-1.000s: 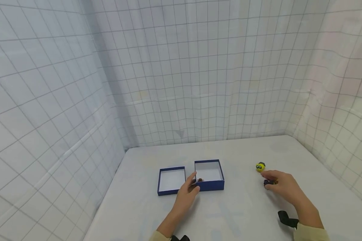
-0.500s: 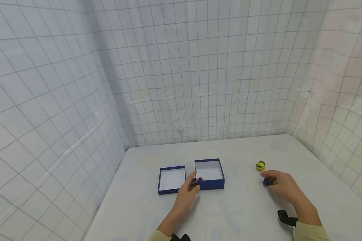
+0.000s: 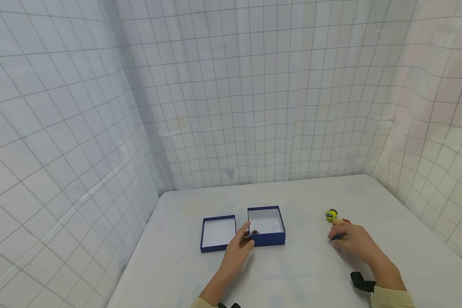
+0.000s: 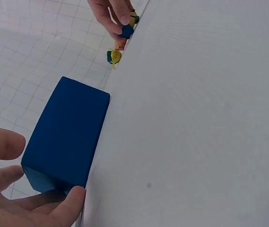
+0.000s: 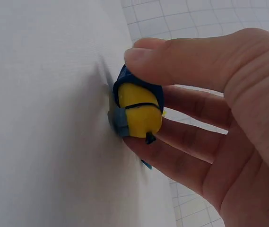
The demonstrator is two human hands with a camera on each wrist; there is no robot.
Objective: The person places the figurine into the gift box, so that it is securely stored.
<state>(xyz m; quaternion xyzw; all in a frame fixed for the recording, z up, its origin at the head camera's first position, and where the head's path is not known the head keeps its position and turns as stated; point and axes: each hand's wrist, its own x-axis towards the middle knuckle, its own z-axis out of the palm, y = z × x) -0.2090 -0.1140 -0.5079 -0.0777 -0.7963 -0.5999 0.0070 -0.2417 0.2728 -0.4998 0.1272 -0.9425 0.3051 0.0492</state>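
My right hand point(image 3: 352, 241) is low over the right part of the table, pinching a small yellow and blue toy figure point(image 5: 141, 106) between thumb and fingers. In the right wrist view the toy shows a dark blue top and a black band. Just beyond that hand sits another yellow toy point(image 3: 331, 214) with a grey top, and a bit of a red item point(image 3: 346, 221) shows behind the fingers. My left hand point(image 3: 236, 252) rests at the near left corner of the blue box point(image 4: 70, 130), fingers spread and thumb at its bottom edge.
The box stands open upwards, with a small brown item point(image 3: 255, 232) inside its near left corner. Left of it lies a shallow blue-edged lid point(image 3: 218, 247), white inside. White gridded sheets point(image 3: 231, 107) hang behind and beside the white table point(image 3: 292, 273).
My right hand has shifted slightly left with its toy figure, which is now more covered by the fingers. The red item has come into sight behind it. The left hand stays at the box.
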